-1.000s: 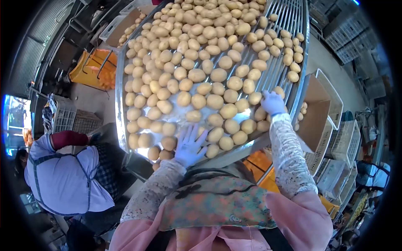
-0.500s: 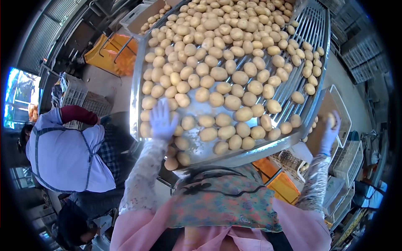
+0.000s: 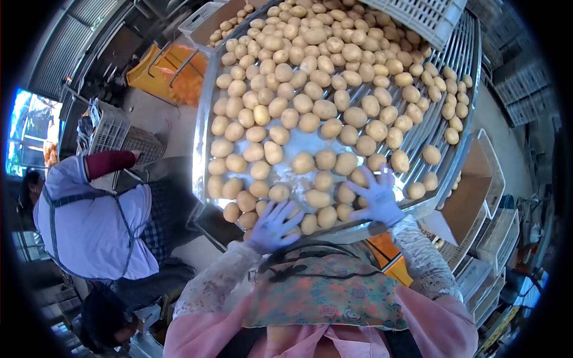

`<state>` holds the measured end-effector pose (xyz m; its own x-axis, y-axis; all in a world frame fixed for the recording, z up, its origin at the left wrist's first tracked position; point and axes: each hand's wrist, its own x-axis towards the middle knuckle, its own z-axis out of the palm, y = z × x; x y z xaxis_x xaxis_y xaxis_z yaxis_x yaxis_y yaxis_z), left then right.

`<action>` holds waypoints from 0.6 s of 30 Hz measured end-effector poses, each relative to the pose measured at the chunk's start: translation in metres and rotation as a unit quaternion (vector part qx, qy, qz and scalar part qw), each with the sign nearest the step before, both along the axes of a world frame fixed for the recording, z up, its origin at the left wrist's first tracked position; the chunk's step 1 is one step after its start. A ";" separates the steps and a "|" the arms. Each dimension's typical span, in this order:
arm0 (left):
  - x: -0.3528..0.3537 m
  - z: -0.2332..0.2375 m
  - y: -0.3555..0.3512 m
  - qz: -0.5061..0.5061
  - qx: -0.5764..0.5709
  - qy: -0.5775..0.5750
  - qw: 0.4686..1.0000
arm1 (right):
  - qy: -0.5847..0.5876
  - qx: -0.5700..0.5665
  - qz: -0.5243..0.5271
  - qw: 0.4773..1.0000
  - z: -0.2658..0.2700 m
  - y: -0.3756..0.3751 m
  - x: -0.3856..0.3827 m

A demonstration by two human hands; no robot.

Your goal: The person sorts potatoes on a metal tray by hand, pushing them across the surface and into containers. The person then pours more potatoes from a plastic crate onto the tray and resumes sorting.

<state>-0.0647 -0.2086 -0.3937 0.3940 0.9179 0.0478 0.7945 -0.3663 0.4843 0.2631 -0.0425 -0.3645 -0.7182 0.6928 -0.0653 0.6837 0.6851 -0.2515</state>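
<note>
Potatoes [image 3: 325, 109] cover much of a metal sorting table [image 3: 286, 143], piled thickest at its far end. Part of the table's surface is made of metal rollers [image 3: 412, 140]. My left hand [image 3: 274, 228], in a pale lilac glove, lies near the front edge with fingers spread over several potatoes. Toward the front right, my right hand [image 3: 377, 197], gloved alike, is spread wide with its fingertips at potatoes. Neither hand is wrapped round a potato.
A white plastic crate [image 3: 427, 18] is tipped over the far right of the table. Lined crates [image 3: 471, 185] stand at the right side. To the left, a person in an apron [image 3: 98, 218] faces away. An orange bin [image 3: 170, 74] stands beyond.
My right hand has come from the right-hand crate, where it held a potato, onto the table, now without it. My left hand has moved right and nearer me. A crate has appeared at the top.
</note>
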 end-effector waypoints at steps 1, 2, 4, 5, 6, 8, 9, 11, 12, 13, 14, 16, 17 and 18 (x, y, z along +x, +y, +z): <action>-0.017 0.011 -0.009 -0.010 -0.037 0.021 0.999 | 0.034 -0.008 0.062 0.997 -0.011 -0.007 -0.022; -0.031 0.014 -0.011 0.047 -0.029 0.052 0.997 | 0.066 -0.014 0.128 0.989 -0.028 -0.012 -0.046; -0.056 0.002 -0.006 0.188 0.045 0.075 0.978 | 0.225 -0.059 0.121 0.965 -0.048 -0.029 -0.105; -0.066 0.000 0.007 0.258 0.061 0.079 0.961 | 0.176 -0.056 0.143 0.972 -0.039 -0.034 -0.127; -0.073 -0.020 0.022 0.257 0.062 0.079 0.961 | 0.129 -0.053 0.163 0.977 -0.029 -0.035 -0.141; -0.085 -0.072 0.041 0.354 0.112 0.195 0.908 | 0.133 -0.033 0.199 0.970 -0.021 -0.036 -0.142; -0.052 -0.060 0.044 0.240 0.076 0.308 0.917 | 0.135 -0.015 0.235 0.962 -0.020 -0.037 -0.143; 0.001 -0.015 0.048 0.244 0.049 0.226 0.942 | 0.206 -0.040 0.266 0.941 -0.058 -0.011 -0.111; 0.012 -0.004 0.052 0.242 0.023 0.144 0.959 | 0.279 -0.064 0.292 0.913 -0.072 0.008 -0.087; 0.002 -0.006 0.056 0.241 0.023 0.143 0.960 | 0.229 -0.374 0.065 0.896 -0.020 0.038 -0.062; -0.020 -0.011 0.056 0.135 0.020 0.131 0.982 | 0.242 -0.279 -0.026 0.929 0.011 0.059 -0.038; -0.051 -0.020 0.060 0.025 0.010 0.116 0.993 | 0.242 0.139 -0.078 0.957 -0.020 0.128 0.021; -0.066 -0.026 0.076 0.048 0.047 0.114 0.991 | 0.083 0.207 -0.171 0.960 -0.018 0.151 0.045; -0.073 -0.029 0.091 0.073 0.084 0.112 0.987 | 0.006 0.170 -0.245 0.955 -0.021 0.172 0.060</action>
<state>-0.1380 -0.1177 -0.4222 0.2759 0.9523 0.1305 0.9251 -0.2999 0.2329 0.3230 0.1294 -0.3855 -0.3018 0.9254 0.2291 0.9413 0.3273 -0.0821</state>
